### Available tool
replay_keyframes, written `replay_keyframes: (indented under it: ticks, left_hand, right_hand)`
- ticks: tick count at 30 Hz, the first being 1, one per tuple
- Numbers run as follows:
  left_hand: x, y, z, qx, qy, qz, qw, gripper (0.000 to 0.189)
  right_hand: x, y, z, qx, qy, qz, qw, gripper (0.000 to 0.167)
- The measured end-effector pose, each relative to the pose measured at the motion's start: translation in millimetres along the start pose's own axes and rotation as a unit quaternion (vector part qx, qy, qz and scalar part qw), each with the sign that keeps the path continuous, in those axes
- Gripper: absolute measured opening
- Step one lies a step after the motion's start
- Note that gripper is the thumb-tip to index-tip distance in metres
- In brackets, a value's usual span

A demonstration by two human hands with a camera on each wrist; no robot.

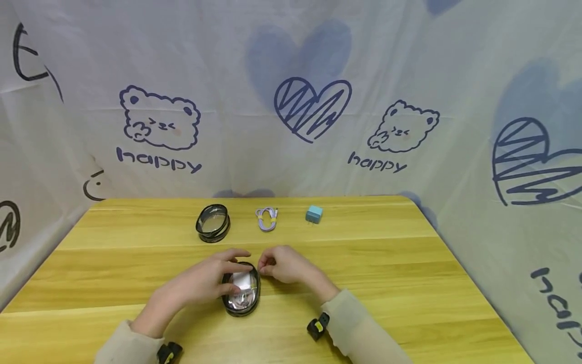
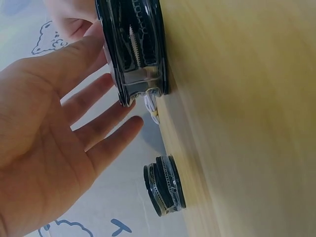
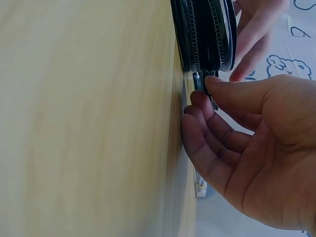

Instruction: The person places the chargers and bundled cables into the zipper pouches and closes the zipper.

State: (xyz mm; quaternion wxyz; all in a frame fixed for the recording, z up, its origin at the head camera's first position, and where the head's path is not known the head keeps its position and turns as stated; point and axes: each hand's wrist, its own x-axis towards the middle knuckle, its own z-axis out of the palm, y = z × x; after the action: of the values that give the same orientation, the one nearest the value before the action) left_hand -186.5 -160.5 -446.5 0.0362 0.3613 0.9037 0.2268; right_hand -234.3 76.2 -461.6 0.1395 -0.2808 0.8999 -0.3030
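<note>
A small oval clear zip pouch [image 1: 242,298] with black trim stands on the table, and through its top I see a white block [image 1: 242,281] and a coiled cable [image 1: 240,299]. My left hand [image 1: 210,279] spreads over its left side, with the thumb and a finger touching the top and the other fingers extended, as the left wrist view shows. At its far right edge, my right hand [image 1: 285,265] has curled fingers. Thumb and forefinger pinch at the pouch's zipper [image 3: 214,34]; the zipper pull itself is mostly hidden by the fingertips.
Farther back are a second black-trimmed clear pouch [image 1: 213,223], a bundled lilac cable [image 1: 266,219] with yellow ties and a blue plug adapter [image 1: 313,214]. A printed white cloth [image 1: 236,126] hangs behind the wooden table [image 1: 386,283].
</note>
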Motion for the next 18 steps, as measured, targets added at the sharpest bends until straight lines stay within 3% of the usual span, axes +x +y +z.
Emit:
replay_keyframes:
  ticks: [18]
  left_hand:
    - [3.5,1.9,3.7,-0.021,0.001,0.01,0.9997,0.043]
  right_hand:
    - [-0.7,7.0,-1.8,0.008,-0.026,-0.014,0.9995,0.011]
